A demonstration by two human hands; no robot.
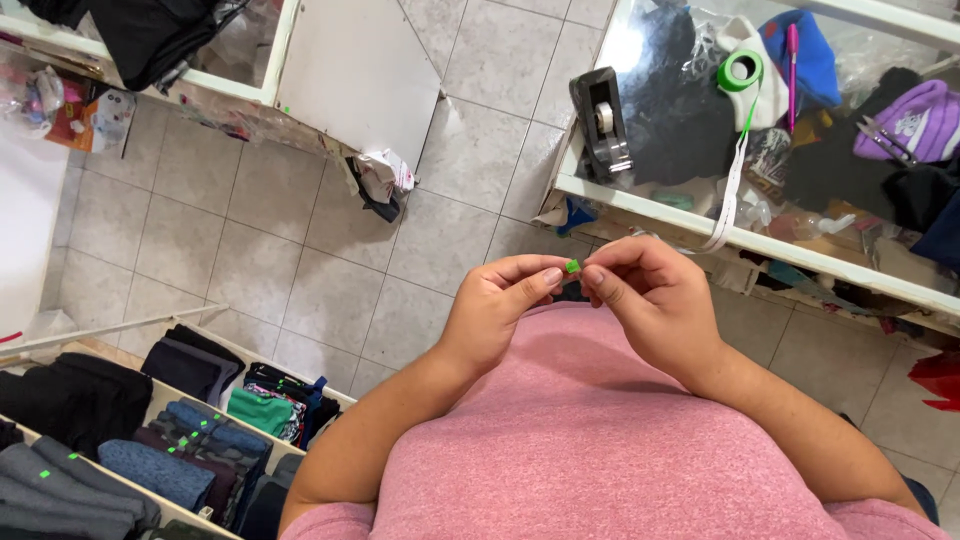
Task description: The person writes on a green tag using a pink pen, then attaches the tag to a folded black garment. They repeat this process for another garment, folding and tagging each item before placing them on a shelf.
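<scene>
Left hand [497, 305] and right hand [650, 295] both pinch small green sticker [572, 266] between fingertips, chest-high. Below left: compartments [165, 395] packed with folded clothes. Beyond right hand: glass counter [640, 195] edge, tape dispenser [604, 122], green roll [741, 70]. Tiled floor [300, 250] between.

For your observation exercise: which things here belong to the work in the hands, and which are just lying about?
In use: left hand, right hand, small green sticker, green sticker roll with its trailing strip.

Lying about: tape dispenser, pink pen, purple cap, folded clothes.
</scene>
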